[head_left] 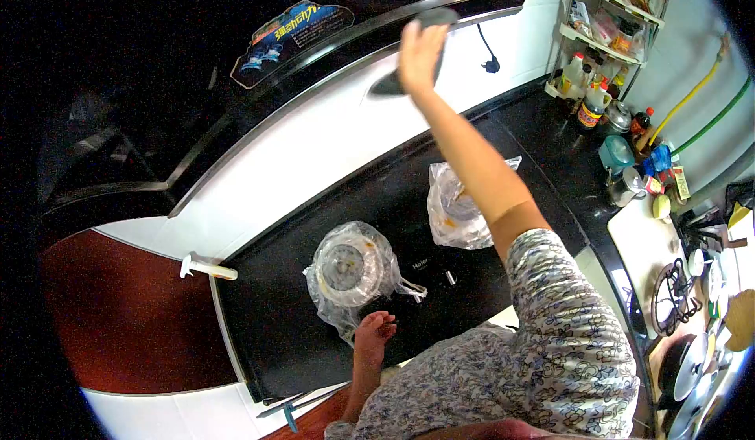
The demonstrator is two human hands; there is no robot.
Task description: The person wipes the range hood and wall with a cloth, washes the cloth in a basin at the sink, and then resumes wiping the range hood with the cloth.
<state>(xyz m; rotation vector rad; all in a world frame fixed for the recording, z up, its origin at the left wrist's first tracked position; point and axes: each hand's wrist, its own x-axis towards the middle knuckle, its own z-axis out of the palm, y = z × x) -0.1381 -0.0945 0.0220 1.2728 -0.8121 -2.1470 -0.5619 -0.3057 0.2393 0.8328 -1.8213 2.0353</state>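
My right hand [419,56] is raised against the white wall under the range hood, its fingers pressed over a dark cloth [389,84]. The cloth shows above and below the hand, touching the wall and the hood's lower edge. Low over the front of the black stove, my left hand [375,326] is loosely curled, with no object visible in it. Just beyond it is a burner wrapped in clear plastic [346,267]. A second plastic-wrapped burner [456,208] lies under my right forearm, partly hidden by it.
The dark range hood [181,94] overhangs from the upper left. A white spray bottle [208,268] stands by the stove's left edge. A black plug [491,66] hangs on the wall. Bottles [591,110] crowd a corner rack, and a cutting board [646,235] lies at right.
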